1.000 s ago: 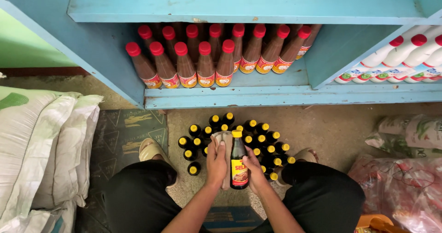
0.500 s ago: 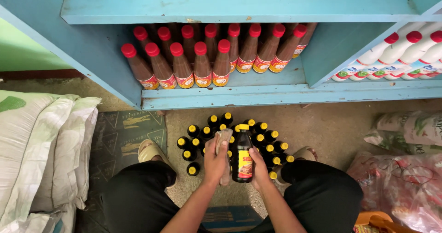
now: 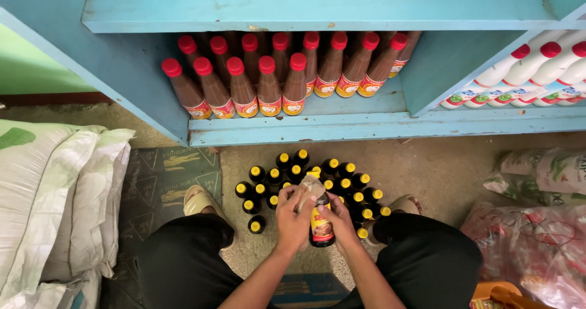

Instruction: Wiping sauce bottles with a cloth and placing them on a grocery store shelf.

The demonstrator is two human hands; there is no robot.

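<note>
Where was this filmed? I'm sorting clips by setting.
Likely a small grocery shop or its stockroom: a blue shelf stocked with red-capped bottles, yellow-capped bottles on the floor, and stacked white sacks alongside.

Hidden, cropped and unreadable parts

The dark bottle (image 3: 321,226) shows only its label side, its neck and cap covered by the crumpled cloth (image 3: 310,190) and the left hand (image 3: 293,214); the right hand (image 3: 337,220) hides its far flank. Both forearms run off the bottom edge. The yellow-capped bottles (image 3: 293,175) on the floor show caps only (their bodies lie beneath, unseen). The white bottles (image 3: 525,77) are cut by the right edge, the white sacks (image 3: 55,205) by the left, the plastic bags (image 3: 537,242) by the right corner. The rear red-capped bottles (image 3: 342,59) vanish into shelf shadow.
</note>
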